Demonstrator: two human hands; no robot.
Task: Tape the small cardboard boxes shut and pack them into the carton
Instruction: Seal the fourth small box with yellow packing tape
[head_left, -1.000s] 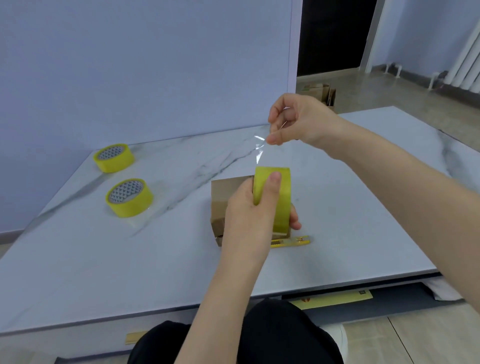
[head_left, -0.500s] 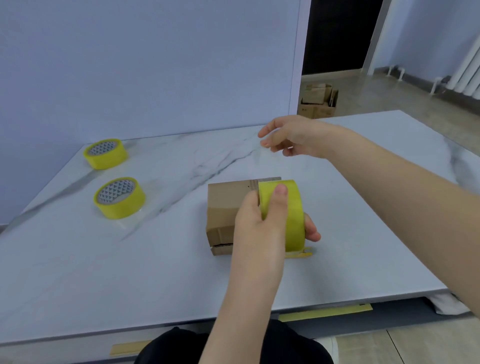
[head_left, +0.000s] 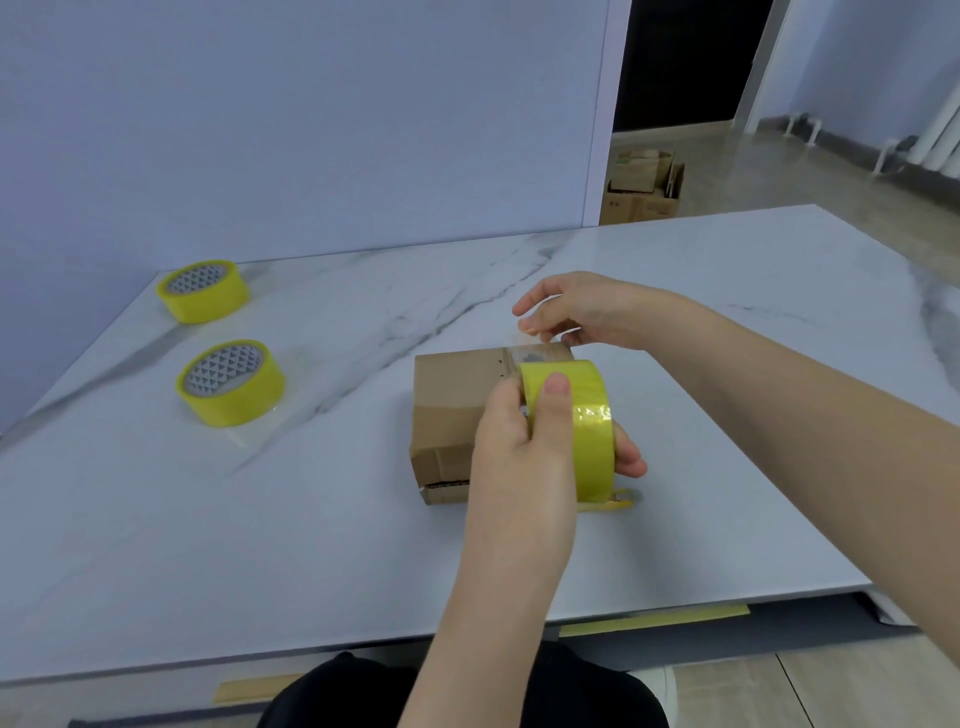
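Has brought the right hand (head_left: 587, 314) down, within the last second, from well above the small brown cardboard box (head_left: 454, 410) to just over its far top edge. Pinches there the free end of the clear tape strip (head_left: 537, 356), thumb and fingers (head_left: 532, 304) closed together on it. Has lowered the left hand (head_left: 519, 462) as well, bringing the yellow roll of packing tape (head_left: 589, 415) on edge close over the box top; grips that roll with fingers curled round it and the thumb pressed on its outer face.

Was stretched up in the air a moment ago; now runs low and nearly flat from roll to far edge. Cannot tell whether already stuck to the card or only just above it.

Finds the box toward the middle of the white marble-patterned surface (head_left: 753, 415), nearer the front edge than the back, its near end flaps not lying flush. Reads as the start of a seal: still to press down, then to cut, perhaps with the flat yellow tool (head_left: 618, 504) just beside the box. Leaves one spare yellow tape roll (head_left: 205, 291) by the back left corner and a second spare roll (head_left: 231, 384) near the left edge. Shows brown cartons (head_left: 644, 192) on the floor beyond the far edge; no packing begun
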